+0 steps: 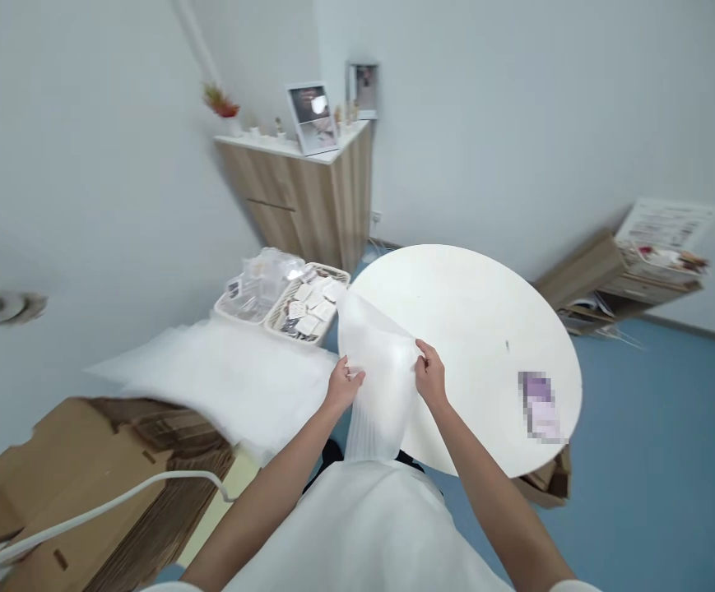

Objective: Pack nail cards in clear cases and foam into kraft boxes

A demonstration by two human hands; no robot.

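Observation:
A translucent white foam sheet (385,386) hangs between my hands, over the near left edge of the round white table (474,304). My left hand (343,383) pinches its left side, and my right hand (429,374) grips the right side near a fold. The lower end drops past the table edge toward my shirt. From this view I cannot tell whether it is a flat sheet or a bag. To the left of my left hand lies a pile of similar white foam sheets (227,374).
White baskets hold clear plastic bags (264,284) and small white cards (313,308). Flattened cardboard (79,469) is stacked at lower left, crossed by a white curved bar (128,489). A pixelated purple item (540,407) lies on the table. Behind stands a wooden cabinet (308,197).

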